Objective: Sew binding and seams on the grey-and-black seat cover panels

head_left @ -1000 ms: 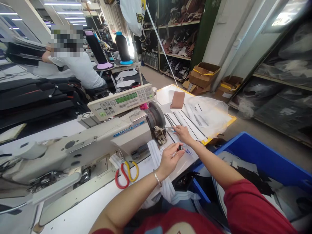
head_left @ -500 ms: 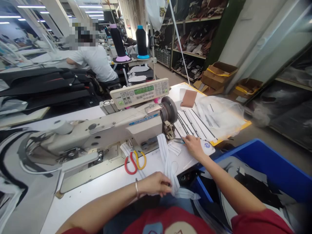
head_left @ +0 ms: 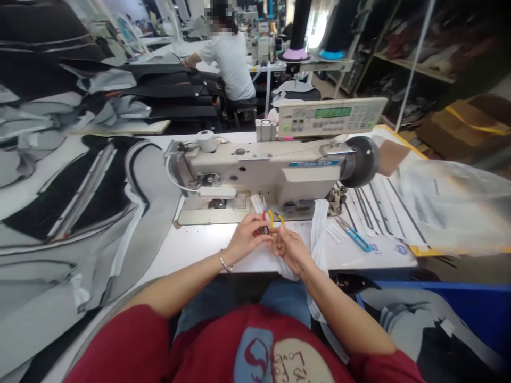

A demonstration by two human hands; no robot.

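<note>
Handwork centres on the near side of the white table [head_left: 194, 242], before the sewing machine [head_left: 255, 159]. The left hand [head_left: 244, 238] pinches a small dark piece [head_left: 264, 230] between narrow-set fingertips — possibly a bobbin, though blur and size prevent firm identification. The right hand [head_left: 293, 250] meets it from the opposite side, fingers curled; whether it grips anything cannot be told. Scissors [head_left: 271, 215] lie just beyond the fingers; blue-handled snips [head_left: 356, 236] lie to the right, untouched. Step in hand is judged to be close two-handed handling; the next move calls for a steady left pinch — and precise right fingertips.
</note>
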